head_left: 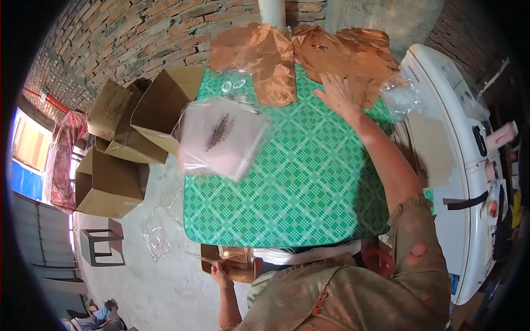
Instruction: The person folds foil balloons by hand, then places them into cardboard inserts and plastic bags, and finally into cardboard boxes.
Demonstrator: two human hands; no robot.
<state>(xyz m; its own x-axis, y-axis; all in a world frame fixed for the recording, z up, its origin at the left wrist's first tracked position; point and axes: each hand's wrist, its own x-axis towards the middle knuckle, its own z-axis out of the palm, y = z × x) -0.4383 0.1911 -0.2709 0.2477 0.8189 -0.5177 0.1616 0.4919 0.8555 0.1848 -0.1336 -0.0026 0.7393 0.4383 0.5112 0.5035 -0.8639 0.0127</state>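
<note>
My right hand (338,96) lies with its fingers spread at the edge of the orange-brown plastic sheets (334,55) at the far side of the green checked table (281,204). Below the table's near edge, my left hand (221,275) has its fingers closed on the edge of a small cardboard box (240,275). A stack of clear plastic bags with dark print (221,135) lies on the table's left side. Two clear rings (233,86) sit beyond the stack.
Open cardboard boxes (110,185) stand left of the table. A small stool (102,247) and crumpled plastic (156,238) are on the floor. Crumpled clear plastic (403,96) and a white fridge (472,220) are at the right.
</note>
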